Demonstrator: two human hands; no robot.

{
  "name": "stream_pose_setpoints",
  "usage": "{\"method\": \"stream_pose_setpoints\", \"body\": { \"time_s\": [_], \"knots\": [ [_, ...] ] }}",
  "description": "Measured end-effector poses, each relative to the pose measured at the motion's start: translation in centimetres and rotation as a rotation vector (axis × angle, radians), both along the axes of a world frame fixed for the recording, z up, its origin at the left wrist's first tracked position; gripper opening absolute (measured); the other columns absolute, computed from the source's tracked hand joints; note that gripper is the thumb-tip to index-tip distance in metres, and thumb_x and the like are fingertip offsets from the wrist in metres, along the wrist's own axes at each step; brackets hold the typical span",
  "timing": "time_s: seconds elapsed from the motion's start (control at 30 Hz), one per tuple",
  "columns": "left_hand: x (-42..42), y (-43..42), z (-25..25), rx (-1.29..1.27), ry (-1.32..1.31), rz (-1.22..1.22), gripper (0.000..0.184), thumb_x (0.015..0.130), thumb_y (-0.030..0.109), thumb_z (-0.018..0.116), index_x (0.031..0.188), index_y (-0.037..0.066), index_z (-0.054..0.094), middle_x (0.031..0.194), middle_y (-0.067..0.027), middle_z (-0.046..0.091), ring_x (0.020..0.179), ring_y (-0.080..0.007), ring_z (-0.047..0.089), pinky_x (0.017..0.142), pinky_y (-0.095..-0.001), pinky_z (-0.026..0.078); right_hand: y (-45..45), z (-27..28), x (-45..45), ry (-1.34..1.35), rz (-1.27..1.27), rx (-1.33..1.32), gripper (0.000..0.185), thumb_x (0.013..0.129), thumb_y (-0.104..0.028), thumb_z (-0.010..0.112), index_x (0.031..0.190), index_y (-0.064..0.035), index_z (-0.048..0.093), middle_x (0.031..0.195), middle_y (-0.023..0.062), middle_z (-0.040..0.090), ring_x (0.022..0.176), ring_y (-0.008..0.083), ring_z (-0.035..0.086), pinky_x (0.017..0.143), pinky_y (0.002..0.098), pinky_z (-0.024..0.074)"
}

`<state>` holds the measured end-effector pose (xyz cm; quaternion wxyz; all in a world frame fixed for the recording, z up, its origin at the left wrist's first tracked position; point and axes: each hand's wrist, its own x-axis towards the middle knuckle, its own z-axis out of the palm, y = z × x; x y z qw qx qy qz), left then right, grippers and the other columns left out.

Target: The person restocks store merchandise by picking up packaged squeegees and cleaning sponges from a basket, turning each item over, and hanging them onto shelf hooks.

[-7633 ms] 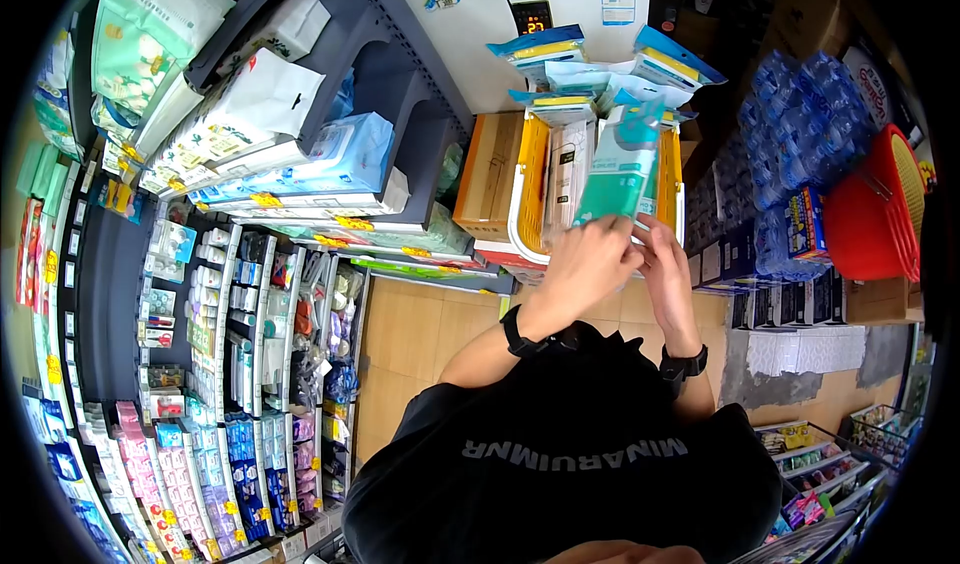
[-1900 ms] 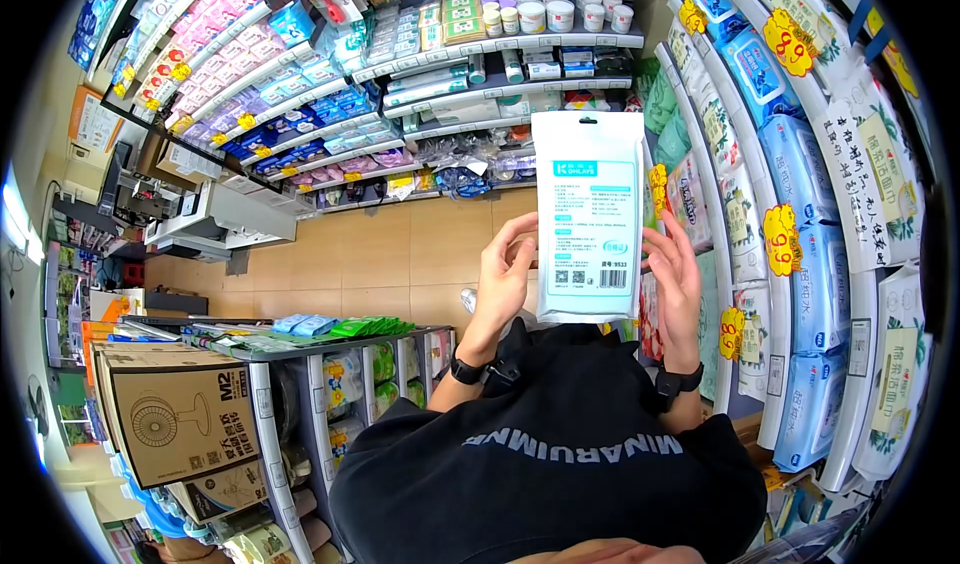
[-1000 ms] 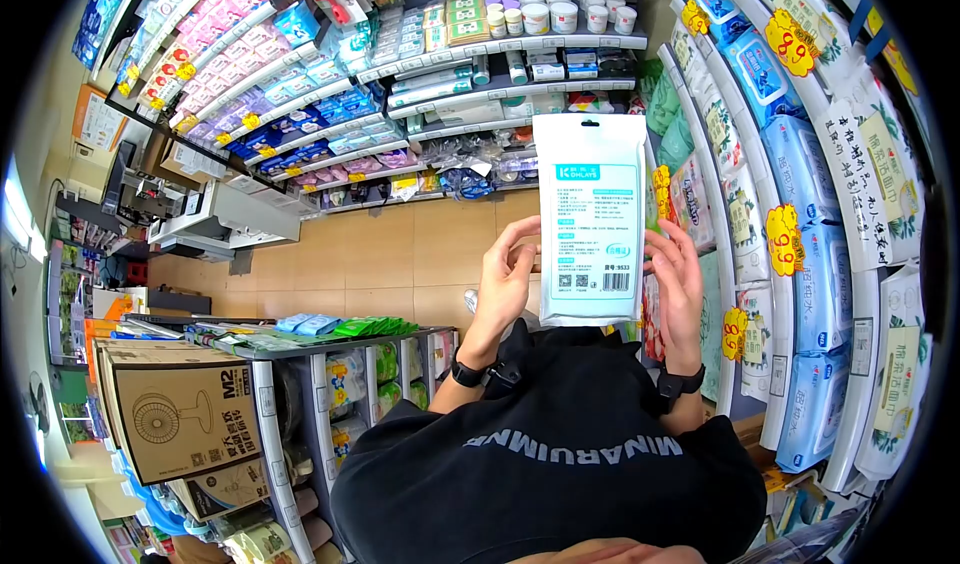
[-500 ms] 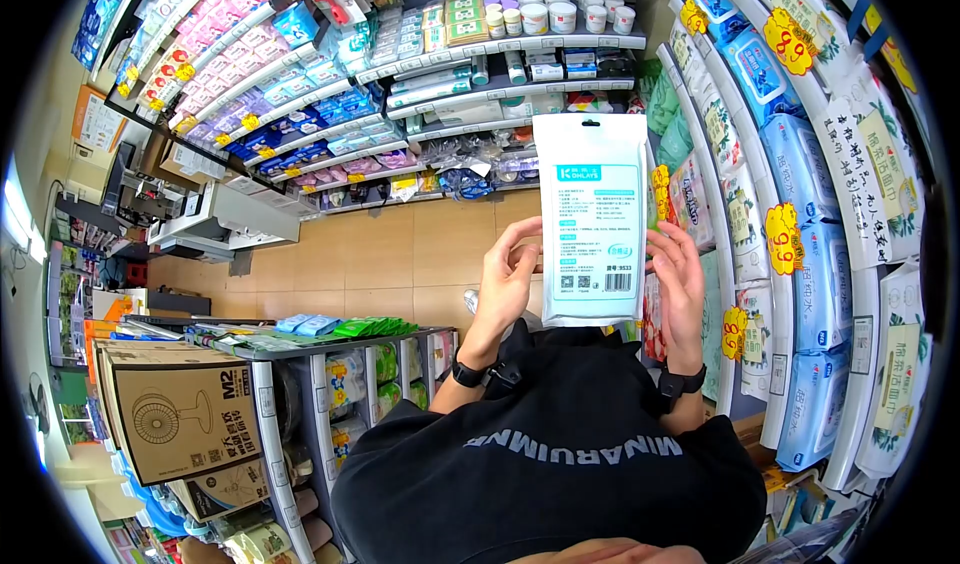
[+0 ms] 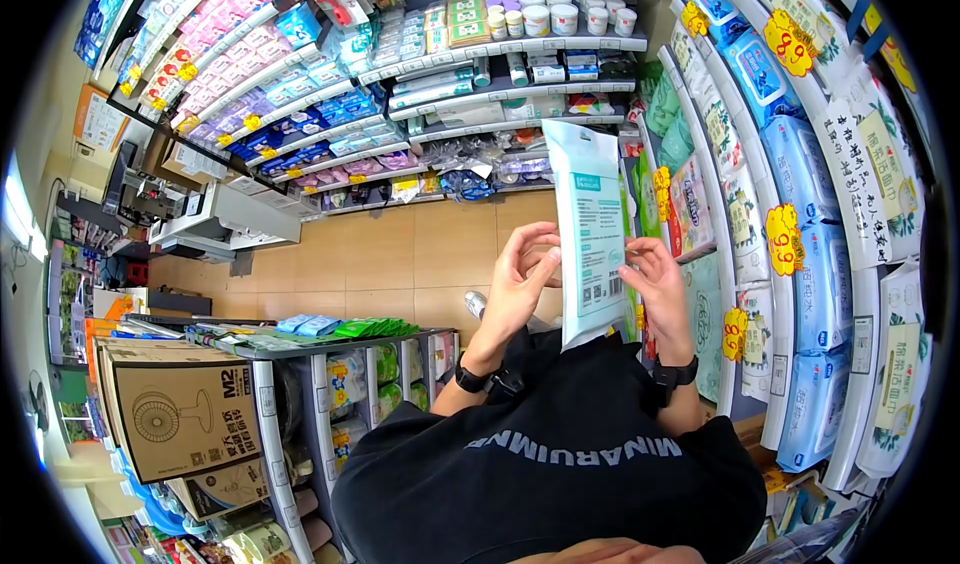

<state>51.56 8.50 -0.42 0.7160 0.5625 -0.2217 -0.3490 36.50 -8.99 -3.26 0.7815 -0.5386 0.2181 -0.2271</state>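
A flat white and pale-blue plastic packet (image 5: 591, 234) stands upright in front of me, turned partly edge-on. Its printed side carries teal text, small square codes and a barcode. My left hand (image 5: 524, 282) grips the packet's left edge, thumb and fingers bent against it. On the opposite edge, my right hand (image 5: 655, 292) pinches the packet near its lower right. Fingertips behind the packet are partly hidden. Each wrist wears a black band.
Shelves of white jars (image 5: 563, 19) and boxed goods stand ahead. To the right, racks hold blue wipe packs (image 5: 800, 169) with yellow price tags (image 5: 784, 238). A low shelf unit with a brown fan carton (image 5: 180, 414) stands left. Tan floor tiles (image 5: 380, 254) lie between.
The packet has turned about its upright axis, from facing me squarely to a narrower, angled view. Both hands have drawn closer together along with it.
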Motion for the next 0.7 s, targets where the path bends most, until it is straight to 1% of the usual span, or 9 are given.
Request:
{"method": "stream_pose_setpoints", "body": {
  "time_s": [0.03, 0.1, 0.13, 0.17, 0.23, 0.27, 0.4, 0.63, 0.7],
  "knots": [
    [-0.1, -0.1, -0.1, -0.001, 0.000, 0.001, 0.042, 0.100, 0.017, 0.062, 0.135, 0.001, 0.046, 0.123, -0.0100, 0.056, 0.105, -0.0149, 0.063, 0.079, -0.0297, 0.059, 0.1, 0.0, 0.0, 0.016, 0.033, -0.019, 0.038, 0.085, 0.005, 0.070, 0.119, -0.0016, 0.054, 0.128, 0.0129, 0.057, 0.118, 0.0205, 0.056, 0.102, 0.0334, 0.0454],
    [-0.4, -0.4, -0.4, 0.049, 0.017, -0.035, 0.047, 0.101, 0.023, 0.061, 0.138, 0.001, 0.043, 0.130, -0.0134, 0.052, 0.116, -0.0204, 0.059, 0.086, -0.0342, 0.059, 0.6, -0.1, 0.2, 0.030, 0.067, -0.039, 0.038, 0.085, 0.004, 0.071, 0.120, -0.0012, 0.054, 0.128, 0.0128, 0.057, 0.120, 0.0212, 0.056, 0.102, 0.0337, 0.0452],
    [-0.3, -0.4, -1.1, 0.079, 0.005, -0.094, 0.059, 0.101, 0.032, 0.060, 0.144, 0.000, 0.034, 0.139, -0.0172, 0.046, 0.123, -0.0263, 0.055, 0.092, -0.0401, 0.057, 0.8, -0.1, 0.3, 0.053, 0.093, -0.029, 0.039, 0.086, 0.003, 0.071, 0.120, -0.0005, 0.054, 0.128, 0.0127, 0.058, 0.121, 0.0215, 0.056, 0.104, 0.0341, 0.0449],
    [-0.5, -0.4, -1.3, 0.077, 0.002, -0.095, 0.059, 0.101, 0.032, 0.060, 0.144, 0.000, 0.034, 0.139, -0.0172, 0.046, 0.123, -0.0263, 0.055, 0.092, -0.0401, 0.057, 1.0, -0.1, 0.3, 0.077, 0.118, -0.019, 0.039, 0.086, 0.002, 0.072, 0.121, 0.0002, 0.054, 0.128, 0.0126, 0.058, 0.122, 0.0219, 0.055, 0.105, 0.0345, 0.0446],
    [-0.8, -0.6, -1.4, 0.100, 0.056, -0.152, 0.072, 0.101, 0.037, 0.058, 0.148, -0.002, 0.021, 0.146, -0.0200, 0.040, 0.125, -0.0292, 0.054, 0.097, -0.0432, 0.053, 1.3, -0.2, 0.5, 0.065, 0.140, -0.051, 0.043, 0.087, 0.001, 0.070, 0.126, 0.0012, 0.052, 0.127, 0.0139, 0.058, 0.123, 0.0234, 0.055, 0.106, 0.0362, 0.0444],
    [-0.7, -0.7, -1.4, 0.131, 0.066, -0.180, 0.087, 0.100, 0.044, 0.059, 0.151, 0.000, 0.005, 0.150, -0.0238, 0.035, 0.124, -0.0323, 0.055, 0.099, -0.0449, 0.051, 1.6, 0.3, 0.6, 0.056, 0.178, 0.000, 0.044, 0.088, 0.000, 0.070, 0.127, 0.0011, 0.050, 0.128, 0.0149, 0.058, 0.125, 0.0244, 0.055, 0.106, 0.0368, 0.0442],
    [-1.4, -1.2, -1.8, 0.150, 0.043, -0.156, 0.102, 0.096, 0.047, 0.063, 0.151, -0.002, -0.008, 0.150, -0.0311, 0.031, 0.121, -0.0346, 0.057, 0.099, -0.0427, 0.049, 1.8, -0.5, 0.6, 0.041, 0.265, 0.004, 0.046, 0.092, 0.000, 0.064, 0.133, 0.0020, 0.045, 0.132, 0.0181, 0.056, 0.128, 0.0267, 0.054, 0.108, 0.0382, 0.0426],
    [-1.5, -1.3, -1.8, 0.124, 0.069, -0.152, 0.105, 0.094, 0.046, 0.067, 0.150, -0.005, -0.007, 0.147, -0.0311, 0.034, 0.124, -0.0359, 0.055, 0.100, -0.0420, 0.048, 1.9, 0.2, 0.1, 0.008, 0.296, -0.106, 0.046, 0.094, 0.002, 0.058, 0.137, 0.0041, 0.043, 0.134, 0.0183, 0.055, 0.128, 0.0250, 0.054, 0.109, 0.0365, 0.0413],
    [-1.4, -1.2, -1.8, 0.164, -0.031, -0.110, 0.109, 0.092, 0.045, 0.071, 0.150, -0.005, -0.006, 0.144, -0.0307, 0.037, 0.125, -0.0360, 0.054, 0.099, -0.0424, 0.049, 2.1, 1.0, -0.4, 0.001, 0.297, -0.111, 0.044, 0.095, 0.001, 0.057, 0.137, 0.0042, 0.044, 0.133, 0.0171, 0.056, 0.127, 0.0238, 0.055, 0.108, 0.0356, 0.0421]
  ]
}}
